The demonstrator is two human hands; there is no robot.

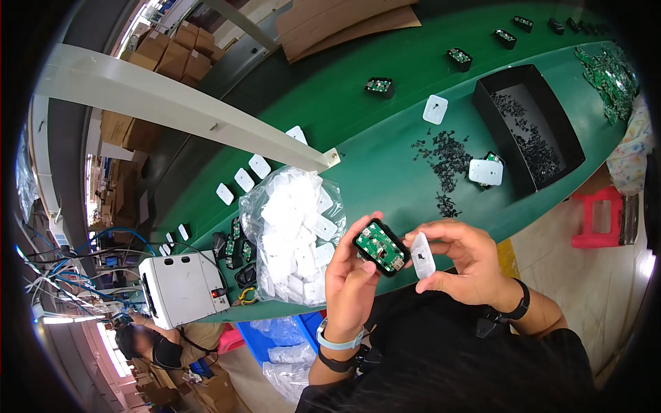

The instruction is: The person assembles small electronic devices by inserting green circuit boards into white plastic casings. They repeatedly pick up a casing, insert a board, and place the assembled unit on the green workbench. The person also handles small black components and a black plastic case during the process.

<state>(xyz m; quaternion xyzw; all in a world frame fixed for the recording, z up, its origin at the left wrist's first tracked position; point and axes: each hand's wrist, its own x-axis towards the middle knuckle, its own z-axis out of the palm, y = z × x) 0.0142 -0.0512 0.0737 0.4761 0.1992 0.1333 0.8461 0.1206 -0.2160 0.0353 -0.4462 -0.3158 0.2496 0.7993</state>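
My left hand (349, 289) grips a black plastic case with a green circuit board (379, 242) seated in it, board side up, thumb on its near edge. Close beside it, my right hand (471, 260) pinches a white plastic cover (423, 260) tilted on edge, a small black part on its face. The cover and the case are nearly touching; I cannot tell whether they meet. Beyond my hands, another white cover (485, 172) rests over a case with a green board. A further white cover (434, 109) lies flat, a small black part on it.
Loose small black parts (444, 158) lie scattered by a black box (497, 124) of more. A clear bag of white covers (292, 234) sits left, near a white machine (180, 288) and metal post (186, 110). Cases with boards (379, 86) line the green belt. A person (162, 344) is lower left.
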